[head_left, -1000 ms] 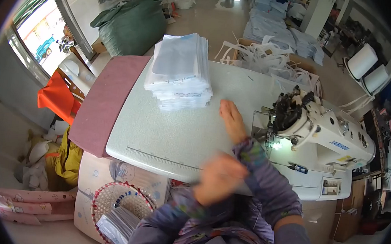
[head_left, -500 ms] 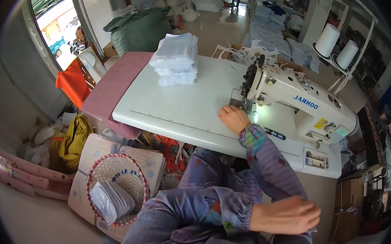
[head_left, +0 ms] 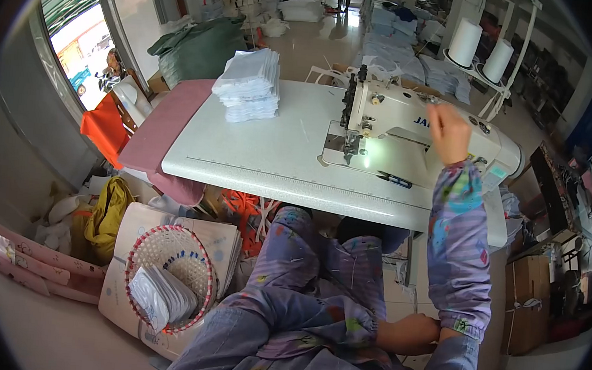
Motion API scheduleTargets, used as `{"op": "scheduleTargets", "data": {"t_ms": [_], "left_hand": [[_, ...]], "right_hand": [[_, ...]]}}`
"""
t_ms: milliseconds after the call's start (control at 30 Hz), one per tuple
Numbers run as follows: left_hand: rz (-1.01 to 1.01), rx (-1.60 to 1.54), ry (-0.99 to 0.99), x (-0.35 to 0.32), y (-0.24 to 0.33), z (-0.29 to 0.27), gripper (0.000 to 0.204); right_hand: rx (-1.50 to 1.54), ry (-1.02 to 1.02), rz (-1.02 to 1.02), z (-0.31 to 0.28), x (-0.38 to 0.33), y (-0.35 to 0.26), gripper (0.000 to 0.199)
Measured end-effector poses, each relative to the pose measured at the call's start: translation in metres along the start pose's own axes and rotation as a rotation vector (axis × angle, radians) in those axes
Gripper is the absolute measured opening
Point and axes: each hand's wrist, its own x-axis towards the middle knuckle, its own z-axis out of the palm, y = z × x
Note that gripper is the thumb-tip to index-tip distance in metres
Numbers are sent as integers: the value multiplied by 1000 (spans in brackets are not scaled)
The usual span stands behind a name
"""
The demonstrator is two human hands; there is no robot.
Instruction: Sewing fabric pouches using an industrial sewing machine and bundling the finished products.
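Observation:
My right hand (head_left: 449, 136) is raised in front of the sewing machine (head_left: 403, 103), its fingers bunched together and slightly blurred, with nothing visible in them. My left hand (head_left: 409, 333) reaches across my lap to my right elbow; its fingers are hidden behind that arm. The presser foot and needle area (head_left: 352, 148) is lit, with no cloth under it. A dark pen (head_left: 395, 180) lies on the white sewing table (head_left: 269, 172). Farther left stands a tall stack of folded white cloth pieces (head_left: 248, 87).
Low on my left, a woven basket (head_left: 186, 249) holds folded white pieces (head_left: 160, 298) and rests on a cardboard stack (head_left: 226, 238). Thread cones (head_left: 465, 43) stand behind the machine. A pink side board (head_left: 168, 126) adjoins the table; a cardboard box (head_left: 529, 301) is at right.
My right hand has lifted away from the needle area, up and to the right. My left hand has drawn back to my right elbow. The view has shifted slightly.

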Motion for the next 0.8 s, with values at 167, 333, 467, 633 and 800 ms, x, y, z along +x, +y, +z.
{"op": "scheduleTargets", "data": {"t_ms": [167, 333, 467, 633, 800], "left_hand": [[-159, -32, 84, 3, -8, -8, 24], [-238, -145, 288, 4, -18, -2, 26], [-78, -204, -196, -7, -20, -11, 30], [143, -334, -465, -30, -37, -4, 32], [-114, -260, -262, -67, -55, -71, 28]], "right_hand": [[-55, 220, 285, -52, 20, 47, 27], [136, 389, 504, -79, 13, 76, 32], [174, 443, 571, -81, 2, 79, 37], [88, -59, 437, -45, -64, 18, 19], [204, -496, 237, -3, -154, -23, 21]]}}
